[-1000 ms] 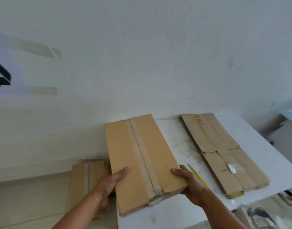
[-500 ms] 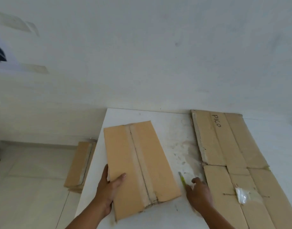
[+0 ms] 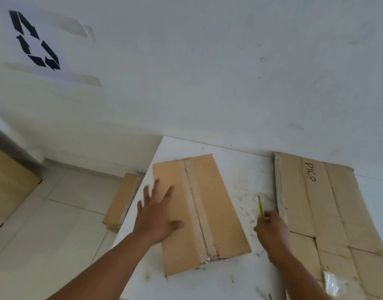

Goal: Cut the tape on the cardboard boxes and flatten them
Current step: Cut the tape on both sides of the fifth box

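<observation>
A closed brown cardboard box (image 3: 210,204) lies flat on the white table (image 3: 240,167), with a strip of clear tape running down the middle of its top. My left hand (image 3: 157,215) rests on the box's left half, fingers spread. My right hand (image 3: 272,229) is on the table just right of the box, closed around a yellow-green utility knife (image 3: 260,205) whose tip points away from me. A flattened cardboard box (image 3: 329,215) marked "PICO" lies on the right part of the table.
A white wall stands right behind the table, with a recycling-symbol sheet (image 3: 34,40) taped at upper left. On the tiled floor left of the table lies another cardboard box (image 3: 121,202). A larger brown box (image 3: 8,187) stands at the far left.
The box went from being held in both hands to lying on the table. My left hand spread flat on it. My right hand closed on the knife beside it.
</observation>
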`<state>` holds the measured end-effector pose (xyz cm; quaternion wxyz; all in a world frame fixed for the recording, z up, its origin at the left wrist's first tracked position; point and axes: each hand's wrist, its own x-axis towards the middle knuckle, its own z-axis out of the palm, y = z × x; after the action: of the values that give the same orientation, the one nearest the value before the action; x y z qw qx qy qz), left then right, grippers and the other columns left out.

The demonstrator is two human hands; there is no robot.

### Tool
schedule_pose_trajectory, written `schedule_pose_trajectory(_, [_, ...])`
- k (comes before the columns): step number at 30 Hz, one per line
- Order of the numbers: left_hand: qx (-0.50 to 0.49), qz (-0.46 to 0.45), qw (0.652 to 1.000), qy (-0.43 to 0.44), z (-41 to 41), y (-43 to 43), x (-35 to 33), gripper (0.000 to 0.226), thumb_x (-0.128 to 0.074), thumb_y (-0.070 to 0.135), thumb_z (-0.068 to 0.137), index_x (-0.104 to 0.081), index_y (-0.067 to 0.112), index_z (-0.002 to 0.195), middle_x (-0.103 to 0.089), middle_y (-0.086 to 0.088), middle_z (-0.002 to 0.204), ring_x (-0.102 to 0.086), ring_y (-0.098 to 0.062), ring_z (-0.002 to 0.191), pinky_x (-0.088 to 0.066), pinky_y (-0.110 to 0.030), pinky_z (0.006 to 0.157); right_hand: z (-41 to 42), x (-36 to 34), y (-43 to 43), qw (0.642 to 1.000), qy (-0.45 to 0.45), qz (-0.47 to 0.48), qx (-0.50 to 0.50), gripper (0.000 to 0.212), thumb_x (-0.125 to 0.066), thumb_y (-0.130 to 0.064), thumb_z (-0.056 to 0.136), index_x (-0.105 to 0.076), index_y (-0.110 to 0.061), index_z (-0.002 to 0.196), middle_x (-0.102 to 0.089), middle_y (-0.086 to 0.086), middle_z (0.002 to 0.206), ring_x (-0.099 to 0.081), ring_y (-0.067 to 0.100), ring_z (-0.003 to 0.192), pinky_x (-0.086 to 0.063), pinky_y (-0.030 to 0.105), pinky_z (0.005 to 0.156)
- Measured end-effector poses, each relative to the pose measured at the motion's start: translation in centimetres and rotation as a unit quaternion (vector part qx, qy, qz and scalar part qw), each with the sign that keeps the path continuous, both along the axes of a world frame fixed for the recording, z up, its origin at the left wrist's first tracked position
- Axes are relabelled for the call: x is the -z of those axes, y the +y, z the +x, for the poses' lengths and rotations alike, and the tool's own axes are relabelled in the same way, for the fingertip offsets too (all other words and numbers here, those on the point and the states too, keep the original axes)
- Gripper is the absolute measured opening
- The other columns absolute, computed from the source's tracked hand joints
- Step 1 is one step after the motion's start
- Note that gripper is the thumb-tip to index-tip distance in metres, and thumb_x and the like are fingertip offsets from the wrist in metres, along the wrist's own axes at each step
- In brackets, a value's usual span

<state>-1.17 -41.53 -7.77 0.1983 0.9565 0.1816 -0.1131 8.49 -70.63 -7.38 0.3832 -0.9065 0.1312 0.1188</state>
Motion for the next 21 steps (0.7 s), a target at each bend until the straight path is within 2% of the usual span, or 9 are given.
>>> schedule_pose_trajectory(2, [0.072,0.027,0.996,0.037,1.6,0.4,-0.7,0.114,-0.068,0.069,0.079,0.007,0.037,0.159,0.039,0.005,0.159,0.031,-0.03,0.149,0.0,-0.057,0.123,0.7,-1.6,2.8,0.997,-0.022,0.074,-0.031,0.012,-0.052,-0.018,0.098,-0.057,-0.027,0.105,-0.07,-0.001,0.078,-0.069,0.017,0.066,-0.055,0.036,0.055])
schedule_pose_trajectory(4, [0.105,0.038,0.991,0.078,2.7,0.8,-0.9,0.117,-0.071,0.066,0.078,0.004,0.032,0.161,0.036,0.003,0.16,0.031,-0.028,0.149,0.002,-0.057,0.124,0.7,-2.0,6.2,0.99,-0.015,0.109,-0.089,0.024,-0.052,-0.011,0.098,-0.056,-0.029,0.114,-0.069,-0.001,0.079,-0.069,0.016,0.065,-0.055,0.032,0.053])
schedule_pose_trajectory(8, [0.12,0.042,0.987,0.102,4.4,1.8,-0.9,0.125,-0.08,0.067,0.066,-0.006,0.028,0.159,0.026,-0.003,0.165,0.025,-0.03,0.151,0.002,-0.056,0.124,0.1,-1.6,11.8,0.979,-0.02,0.054,-0.195,0.036,-0.049,-0.019,0.099,-0.05,-0.032,0.132,-0.069,0.0,0.085,-0.066,0.019,0.077,-0.053,0.034,0.066])
schedule_pose_trajectory(12, [0.14,0.056,0.985,0.082,5.1,2.6,-1.0,0.125,-0.078,0.074,0.061,-0.014,0.027,0.158,-0.001,-0.005,0.167,0.002,-0.029,0.154,-0.008,-0.053,0.124,0.0,-1.1,14.7,0.963,-0.035,0.003,-0.268,0.05,-0.043,-0.013,0.098,-0.039,-0.023,0.146,-0.066,0.011,0.115,-0.062,0.028,0.1,-0.045,0.028,0.076])
schedule_pose_trajectory(14, [0.154,0.093,0.982,0.052,5.9,3.4,-1.2,0.111,-0.071,0.073,0.072,-0.019,0.025,0.158,-0.022,-0.005,0.16,-0.019,-0.029,0.149,-0.019,-0.049,0.122,0.2,-1.0,15.7,0.952,-0.063,-0.028,-0.298,0.053,-0.042,-0.009,0.096,-0.037,-0.019,0.149,-0.061,0.012,0.121,-0.059,0.03,0.107,-0.044,0.03,0.081])
schedule_pose_trajectory(16, [0.172,0.117,0.978,0.031,6.9,4.4,-1.6,0.095,-0.066,0.068,0.08,-0.029,0.024,0.155,-0.034,-0.004,0.148,-0.032,-0.028,0.138,-0.025,-0.046,0.118,0.6,-1.0,16.7,0.943,-0.069,-0.061,-0.319,0.056,-0.042,-0.007,0.096,-0.033,-0.017,0.151,-0.058,0.013,0.122,-0.056,0.031,0.109,-0.043,0.031,0.084])
schedule_pose_trajectory(18, [0.179,0.104,0.978,0.031,7.7,4.9,-1.8,0.093,-0.071,0.065,0.077,-0.033,0.025,0.152,-0.031,-0.005,0.145,-0.028,-0.03,0.14,-0.021,-0.051,0.12,1.1,-1.4,17.8,0.936,-0.042,-0.101,-0.333,0.063,-0.044,-0.005,0.095,-0.026,-0.016,0.154,-0.055,0.013,0.123,-0.054,0.03,0.111,-0.043,0.031,0.085])
schedule_pose_trajectory(19, [0.176,0.084,0.98,0.041,8.0,5.1,-1.7,0.099,-0.075,0.063,0.075,-0.029,0.024,0.154,-0.025,-0.006,0.149,-0.018,-0.033,0.146,-0.015,-0.055,0.122,1.4,-1.5,18.4,0.932,-0.024,-0.122,-0.34,0.067,-0.047,-0.003,0.094,-0.022,-0.016,0.155,-0.053,0.013,0.124,-0.054,0.029,0.112,-0.045,0.031,0.087])
schedule_pose_trajectory(21, [0.168,0.03,0.983,0.069,8.5,5.5,-1.5,0.115,-0.08,0.057,0.074,-0.012,0.024,0.16,0.005,-0.003,0.162,0.011,-0.036,0.152,-0.006,-0.059,0.122,1.8,-1.4,19.4,0.922,0.004,-0.166,-0.349,0.077,-0.054,-0.004,0.092,-0.014,-0.015,0.157,-0.049,0.011,0.129,-0.053,0.026,0.113,-0.046,0.029,0.091])
